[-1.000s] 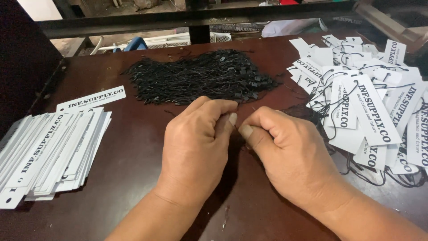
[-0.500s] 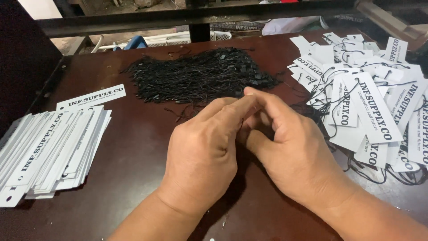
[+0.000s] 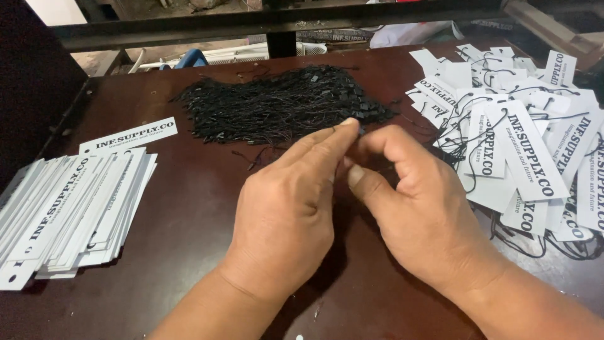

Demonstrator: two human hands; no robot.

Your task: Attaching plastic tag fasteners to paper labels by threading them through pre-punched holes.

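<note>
Both hands meet over the dark worktop (image 3: 189, 208), the left hand (image 3: 286, 214) and right hand (image 3: 415, 211) with fingertips together just beside the cord pile (image 3: 277, 104). Plain tags (image 3: 69, 214) are stacked at left; strung tags (image 3: 522, 138) lie heaped at right.

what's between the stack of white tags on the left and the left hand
Only bare dark tabletop lies between the stack of white tags and the left hand, as the head view shows.

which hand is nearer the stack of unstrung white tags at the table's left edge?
Left. The left hand lies mid-table, apart from the stack of unstrung white tags; the right hand sits beyond it, beside the strung tags pile.
</note>
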